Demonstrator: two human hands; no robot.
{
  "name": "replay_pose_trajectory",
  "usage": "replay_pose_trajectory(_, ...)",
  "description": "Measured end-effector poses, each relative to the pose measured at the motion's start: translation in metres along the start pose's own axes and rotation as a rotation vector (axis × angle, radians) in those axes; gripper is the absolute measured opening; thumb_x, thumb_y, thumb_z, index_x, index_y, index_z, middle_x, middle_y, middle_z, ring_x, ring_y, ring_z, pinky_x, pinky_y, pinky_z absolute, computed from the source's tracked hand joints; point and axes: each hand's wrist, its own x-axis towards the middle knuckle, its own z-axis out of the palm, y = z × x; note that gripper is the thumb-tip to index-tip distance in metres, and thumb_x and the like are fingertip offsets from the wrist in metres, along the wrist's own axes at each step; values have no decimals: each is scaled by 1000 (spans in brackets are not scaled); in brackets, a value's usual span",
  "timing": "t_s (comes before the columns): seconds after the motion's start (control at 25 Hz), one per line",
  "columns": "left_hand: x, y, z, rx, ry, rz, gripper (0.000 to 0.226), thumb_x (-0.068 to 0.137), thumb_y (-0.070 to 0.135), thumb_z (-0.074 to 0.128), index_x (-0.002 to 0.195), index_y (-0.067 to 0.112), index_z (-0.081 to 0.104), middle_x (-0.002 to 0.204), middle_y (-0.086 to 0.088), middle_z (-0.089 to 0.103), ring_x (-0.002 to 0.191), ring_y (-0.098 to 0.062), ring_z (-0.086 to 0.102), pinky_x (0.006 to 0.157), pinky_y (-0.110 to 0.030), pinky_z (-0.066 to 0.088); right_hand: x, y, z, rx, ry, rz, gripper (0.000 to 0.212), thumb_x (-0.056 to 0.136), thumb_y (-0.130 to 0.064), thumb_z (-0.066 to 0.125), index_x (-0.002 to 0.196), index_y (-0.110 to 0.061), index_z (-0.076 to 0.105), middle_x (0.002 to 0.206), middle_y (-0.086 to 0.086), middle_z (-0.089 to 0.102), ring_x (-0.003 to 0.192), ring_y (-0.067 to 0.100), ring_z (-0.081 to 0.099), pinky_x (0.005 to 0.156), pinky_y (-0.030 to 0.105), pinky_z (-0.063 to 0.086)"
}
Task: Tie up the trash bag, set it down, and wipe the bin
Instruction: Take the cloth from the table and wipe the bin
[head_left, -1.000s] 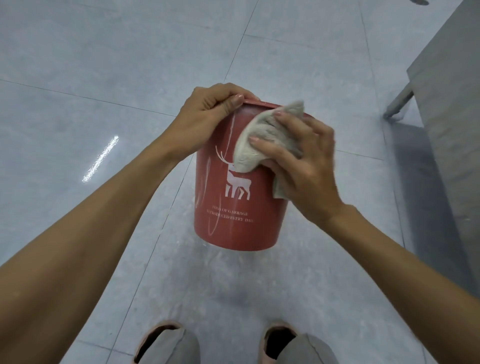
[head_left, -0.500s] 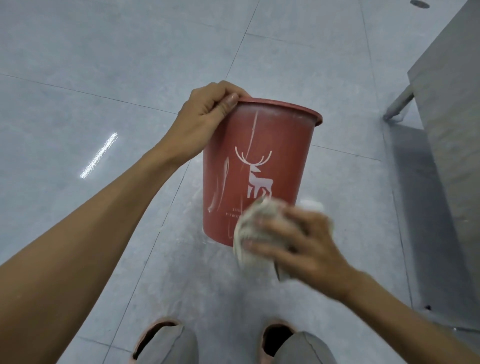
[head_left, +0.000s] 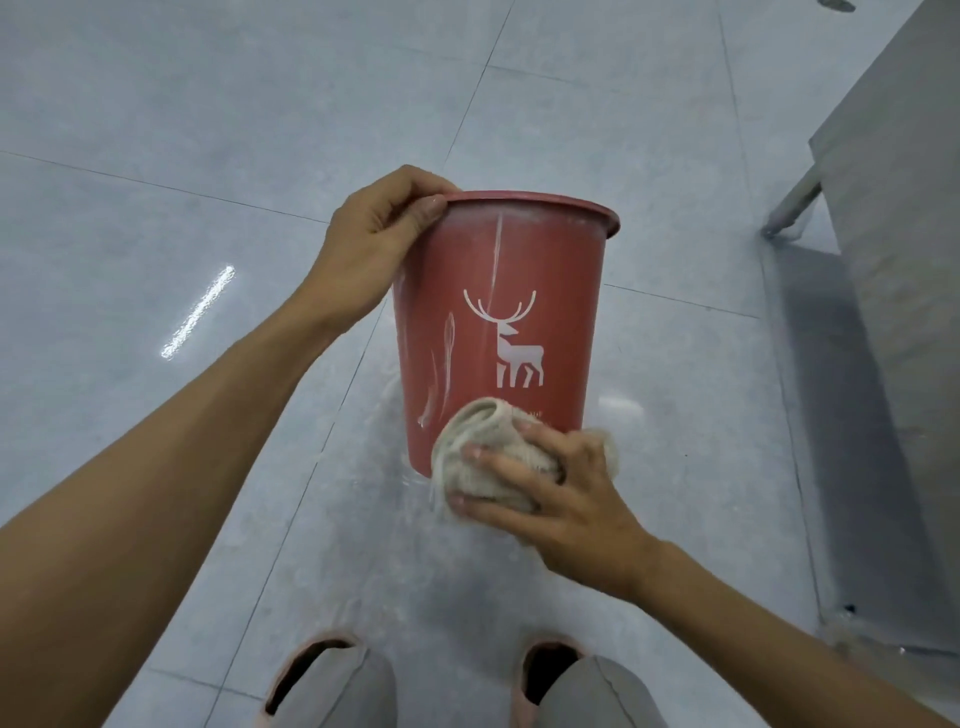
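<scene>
Bin up off the floor, red with a white deer printed on its side, and it's upright, long axis running top to bottom with just a slight lean, the open rim at the top and the base pointing down at the tiles! It hangs above a tile seam, out in front of the person's two slippers, with the grey cabinet well apart toward the right edge of the floor. Left hand grips the rim on the bin's left side, thumb pressed along the outside just under the lip, the fingers curled over the top. Right hand clutches a bunched beige cloth, fingers wrapped around the wad, and that cloth is pressed against the lower wall of the bin, right at the bottom edge below the deer. White streaks run down the bin's side to the left of the deer. Compared with a second ago, the cloth has travelled from the rim all the way down to the base; against half a second ago it sits at much the same low spot, now sharp rather than blurred, and the left hand's hold on the rim has not changed.
</scene>
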Motion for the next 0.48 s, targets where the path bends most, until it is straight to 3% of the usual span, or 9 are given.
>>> replay_pose_trajectory(0.08, -2, 2, 2, -28, 28, 5, 17, 100, 17, 52, 103, 20, 68, 101, 7, 69, 97, -3, 61, 91, -24, 48, -2, 5, -14, 15, -93, -182, 54, 84, -12, 67, 132, -37, 60, 150, -2, 44, 133, 33, 38, 95, 48, 39)
replay_pose_trajectory(0.12, -1, 4, 2, -39, 27, 17, 17, 100, 17, 52, 103, 19, 69, 98, 9, 69, 95, 0, 62, 88, -18, 48, 8, 15, -21, 14, -75, -173, 51, 86, -12, 65, 131, -35, 60, 151, 2, 45, 132, 34, 40, 94, 47, 39)
replay_pose_trajectory(0.2, 4, 9, 2, -38, 14, 48, 18, 100, 15, 53, 104, 16, 70, 98, 10, 69, 93, 3, 62, 85, -12, 46, 41, 47, -31, -7, 90, 67, 42, 91, -13, 69, 129, -31, 66, 148, 11, 51, 128, 35, 44, 91, 48, 43)
replay_pose_trajectory(0.28, 11, 15, 3, -11, -17, 65, 19, 100, 15, 52, 107, 14, 70, 102, 4, 70, 96, -1, 62, 89, -18, 48, 76, 72, -36, -50, 202, 304, 31, 93, -19, 71, 122, -30, 70, 144, 12, 54, 127, 37, 46, 89, 51, 44)
replay_pose_trajectory(0.36, 15, 18, 1, -6, -49, 56, 20, 101, 13, 50, 109, 11, 69, 107, -3, 70, 101, -6, 62, 95, -25, 49, 95, 74, -28, -81, 227, 326, 24, 96, -27, 67, 119, -31, 72, 142, 12, 56, 128, 38, 44, 91, 50, 44)
replay_pose_trajectory(0.48, 14, 19, 0, 2, -92, 49, 21, 101, 12, 50, 110, 7, 69, 108, -3, 70, 101, -5, 62, 94, -20, 48, 89, 50, -8, -93, 240, 208, 23, 95, -29, 65, 116, -35, 73, 142, 9, 57, 131, 35, 38, 90, 47, 42)
